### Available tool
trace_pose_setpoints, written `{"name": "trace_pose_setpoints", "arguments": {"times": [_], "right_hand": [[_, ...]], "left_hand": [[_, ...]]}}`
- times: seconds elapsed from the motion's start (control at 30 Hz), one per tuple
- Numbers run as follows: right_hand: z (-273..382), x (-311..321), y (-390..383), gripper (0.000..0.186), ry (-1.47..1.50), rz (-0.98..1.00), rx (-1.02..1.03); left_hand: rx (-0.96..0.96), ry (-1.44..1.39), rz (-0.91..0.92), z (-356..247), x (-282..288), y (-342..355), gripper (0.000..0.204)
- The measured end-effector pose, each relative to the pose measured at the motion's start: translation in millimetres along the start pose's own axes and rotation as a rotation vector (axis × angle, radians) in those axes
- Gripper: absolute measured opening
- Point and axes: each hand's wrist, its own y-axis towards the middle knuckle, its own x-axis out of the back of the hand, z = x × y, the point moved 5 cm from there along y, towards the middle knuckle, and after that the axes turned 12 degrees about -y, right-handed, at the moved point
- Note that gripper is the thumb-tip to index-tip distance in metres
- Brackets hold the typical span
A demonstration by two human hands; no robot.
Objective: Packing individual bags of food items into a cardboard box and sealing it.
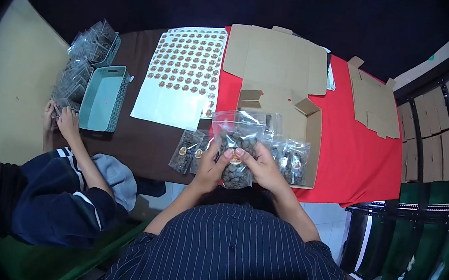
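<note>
A clear zip bag of dark lumpy pieces (236, 177), with a round sticker on its front, is held up at the table's front edge. My left hand (211, 169) grips the bag's left side, thumb on the sticker. My right hand (262, 168) grips its right side, its thumb also pressed by the sticker. Behind it, an open cardboard box (312, 122) lies with its lid folded back. Several similar stickered bags (184, 152) stand left and right of the held bag. A sticker sheet (168, 101) lies to the left of the box.
A co-worker (65, 200) at left handles bags (78, 78) beside pale green baskets (100, 99). The table carries brown (119, 156) and red (357, 181) cloths. A flattened carton (374, 98) lies at right. A rack of brown cartons (431, 126) stands beyond the table's right end.
</note>
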Motion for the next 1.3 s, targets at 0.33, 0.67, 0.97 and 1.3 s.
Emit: {"name": "trace_pose_setpoints", "arguments": {"times": [0.33,0.67,0.97,1.3], "right_hand": [[21.2,22.3,-4.5,0.034,0.22,-0.188,0.113],[3.3,33.2,-9.6,0.007,-0.118,-0.36,0.117],[14.8,9.4,-12.0,0.011,-0.357,-0.305,0.237],[11.4,-5.2,-17.8,0.011,-0.864,-0.286,0.454]], "left_hand": [[0.003,0.213,0.139,-18.0,-16.0,2.1,0.053],[-0.027,-0.138,0.155,-15.0,-10.9,16.6,0.038],[-0.138,0.065,-0.008,-2.7,7.5,17.9,0.01],[0.102,-0.179,-0.116,39.7,30.4,17.1,0.019]]}}
